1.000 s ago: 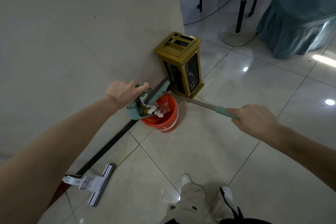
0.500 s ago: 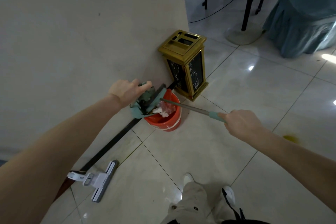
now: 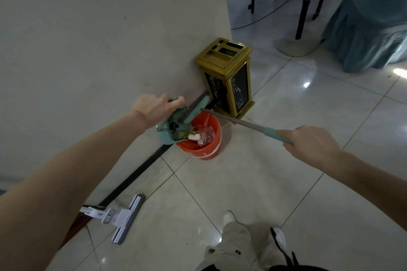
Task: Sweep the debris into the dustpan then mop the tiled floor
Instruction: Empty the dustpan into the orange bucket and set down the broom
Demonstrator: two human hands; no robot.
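The sweeping looks done and the emptying step is in hand: the left hand [image 3: 154, 110] is clenched on the dustpan [image 3: 174, 125], tipping it over the near-left rim of the red bucket [image 3: 204, 149]. The right hand [image 3: 308, 141] is clenched round the teal grip of the broom [image 3: 240, 122], whose head sits at the pan's far edge, seemingly to rake the load out.

Debris [image 3: 198, 136], white and clear scraps, lies partly on the pan's lip and partly inside the bucket.

The pan's open mouth points right and down into the bucket, its handle up toward the wall [image 3: 99, 39]. The broom's long axis runs from near right to far left, head against the pan.

Next, probably, a steeper tilt or a drag of the broom head to clear the last scraps, then both tools set aside. The mop [image 3: 123, 218] lies on the floor [image 3: 264, 182] at near left, its head flat, its handle running off left along the skirting.
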